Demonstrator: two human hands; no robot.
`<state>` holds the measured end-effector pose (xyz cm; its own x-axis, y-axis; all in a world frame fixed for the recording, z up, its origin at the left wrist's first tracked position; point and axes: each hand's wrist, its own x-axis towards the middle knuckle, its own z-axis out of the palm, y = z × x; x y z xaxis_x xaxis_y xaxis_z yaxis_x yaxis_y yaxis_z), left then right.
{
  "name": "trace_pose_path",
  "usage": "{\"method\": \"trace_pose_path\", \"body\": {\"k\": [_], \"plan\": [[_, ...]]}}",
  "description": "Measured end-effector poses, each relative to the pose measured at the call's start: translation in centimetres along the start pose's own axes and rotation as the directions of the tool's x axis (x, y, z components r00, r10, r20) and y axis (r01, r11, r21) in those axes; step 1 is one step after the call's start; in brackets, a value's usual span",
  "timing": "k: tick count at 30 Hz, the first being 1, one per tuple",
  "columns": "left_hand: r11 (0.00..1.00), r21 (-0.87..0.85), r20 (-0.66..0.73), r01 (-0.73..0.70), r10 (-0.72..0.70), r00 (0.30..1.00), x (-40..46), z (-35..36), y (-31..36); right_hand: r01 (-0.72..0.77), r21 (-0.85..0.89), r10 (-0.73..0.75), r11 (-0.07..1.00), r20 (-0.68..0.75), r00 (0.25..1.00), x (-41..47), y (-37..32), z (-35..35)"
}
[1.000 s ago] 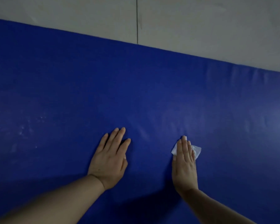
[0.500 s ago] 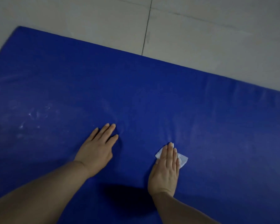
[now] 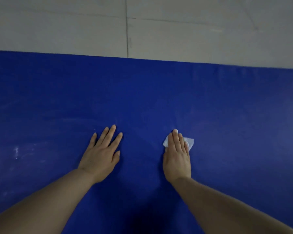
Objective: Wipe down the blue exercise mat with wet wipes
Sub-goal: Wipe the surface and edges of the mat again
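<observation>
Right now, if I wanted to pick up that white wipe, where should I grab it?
Probably the crumpled corner of the wet wipe sticking out past the right hand, pinched from the right side. The rest lies flat on the blue mat under the straight fingers, so only its edges show.

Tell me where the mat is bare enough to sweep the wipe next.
Bare stretches of blue mat run from both hands to its far edge, and right of the right hand, pressing the wet wipe. The gap to the left hand is narrow. White smudges lie further left.
</observation>
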<state>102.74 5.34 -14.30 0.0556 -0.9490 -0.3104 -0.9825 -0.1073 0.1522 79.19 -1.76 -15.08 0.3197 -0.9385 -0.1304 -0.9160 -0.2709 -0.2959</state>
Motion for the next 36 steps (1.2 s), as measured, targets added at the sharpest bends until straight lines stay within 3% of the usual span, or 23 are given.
{"method": "trace_pose_path", "body": {"k": [3, 5, 7, 9, 11, 13, 14, 15, 16, 17, 18, 19, 21, 23, 25, 28, 31, 33, 36], "plan": [[1.0, -0.019, -0.106, -0.005, 0.003, 0.994, -0.6, 0.4, -0.3, 0.017, 0.021, -0.016, 1.0, -0.038, 0.999, -0.6, 2.8, -1.5], [0.999, -0.042, -0.146, -0.011, 0.005, 0.989, -1.6, 0.5, -0.8, -0.232, 0.003, 0.23, 0.973, -0.132, 0.964, -1.8, 5.9, -2.7], [0.995, -0.102, -0.159, -0.005, -0.011, 0.987, -2.6, 0.7, -1.0, -0.469, 0.029, 0.466, 0.883, -0.185, 0.865, -2.5, 6.8, -3.0], [0.982, -0.187, -0.161, -0.014, -0.017, 0.987, -3.2, 0.8, -0.9, -0.47, -0.003, 0.462, 0.883, -0.183, 0.868, -2.1, 3.6, -1.6], [0.958, -0.286, -0.179, -0.025, -0.028, 0.983, -3.3, 0.5, -0.7, -0.255, -0.056, 0.243, 0.965, -0.168, 0.955, -1.9, -2.5, 0.4], [0.933, -0.359, -0.209, -0.032, -0.047, 0.977, -3.2, -0.1, -0.8, 0.122, -0.129, -0.128, 0.984, -0.038, 0.991, -3.2, -9.1, 3.0], [0.928, -0.37, -0.228, -0.035, -0.054, 0.972, -3.2, -0.3, -0.9, 0.309, -0.052, -0.308, 0.95, 0.036, 0.951, -4.4, -11.7, 4.7], [0.93, -0.366, -0.244, -0.036, -0.059, 0.968, -3.3, -0.6, -1.0, 0.497, 0.034, -0.497, 0.867, 0.126, 0.859, -5.6, -13.6, 5.6], [0.933, -0.358, -0.255, -0.035, -0.061, 0.965, -3.4, -0.8, -1.2, 0.61, 0.121, -0.622, 0.783, 0.197, 0.758, -6.6, -14.6, 5.4], [0.936, -0.35, -0.259, -0.034, -0.063, 0.964, -3.8, -0.8, -1.3, 0.655, 0.152, -0.672, 0.74, 0.191, 0.715, -6.8, -14.3, 4.7], [0.938, -0.345, -0.258, -0.031, -0.063, 0.964, -4.2, -0.8, -1.5, 0.634, 0.129, -0.647, 0.763, 0.142, 0.75, -6.5, -12.9, 3.9], [0.942, -0.335, -0.252, -0.031, -0.058, 0.966, -4.8, -0.7, -1.6, 0.52, 0.118, -0.529, 0.846, 0.071, 0.845, -6.0, -11.0, 2.8], [0.953, -0.299, -0.222, -0.036, -0.033, 0.975, -5.9, -0.2, -1.9, 0.169, 0.09, -0.164, 0.982, -0.054, 0.985, -4.7, -5.0, 0.7], [0.967, -0.25, -0.185, -0.04, -0.007, 0.983, -6.8, 0.6, -1.9, -0.157, -0.025, 0.151, 0.987, -0.143, 0.978, -3.8, 1.9, -1.5], [0.973, -0.23, -0.151, -0.034, -0.002, 0.988, -7.2, 1.0, -1.7, -0.313, -0.091, 0.29, 0.945, -0.202, 0.935, -3.5, 4.9, -2.6], [0.966, -0.26, -0.146, -0.009, -0.03, 0.989, -6.7, 0.8, -1.0, -0.146, -0.223, 0.106, 0.964, -0.181, 0.978, -3.8, 1.1, -0.6], [0.963, -0.27, -0.158, -0.02, -0.024, 0.987, -5.6, 0.5, -0.3, 0.215, -0.415, -0.229, 0.884, 0.016, 0.973, -6.1, -7.5, 3.3], [0.965, -0.261, -0.148, -0.023, -0.017, 0.989, -4.9, 0.4, -0.1, 0.423, -0.259, -0.434, 0.868, 0.016, 0.901, -8.2, -11.6, 5.9], [0.967, -0.255, -0.121, -0.015, -0.017, 0.993, -4.7, 0.8, 0.2, 0.523, 0.04, -0.525, 0.851, 0.07, 0.848, -8.4, -11.8, 4.3]]}}
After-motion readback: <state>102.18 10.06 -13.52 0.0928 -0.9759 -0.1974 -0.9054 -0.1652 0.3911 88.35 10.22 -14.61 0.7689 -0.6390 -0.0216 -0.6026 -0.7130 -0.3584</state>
